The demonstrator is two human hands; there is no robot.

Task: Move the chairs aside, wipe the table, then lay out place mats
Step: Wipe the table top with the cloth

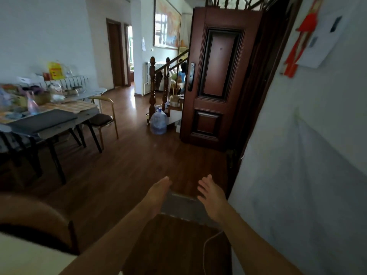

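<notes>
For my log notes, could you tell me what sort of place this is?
Most likely a home's dining area by the entrance: a cluttered dining table with chairs, a wooden staircase, and an open front door.

Dining table (59, 128) at far left, crowded: dark place mat (42, 120) at the near edge, checked yellow cloth (75, 107) behind it, woven basket (40, 98) and pale plastic bottle (32, 106) further back; other items too blurred to identify
</notes>
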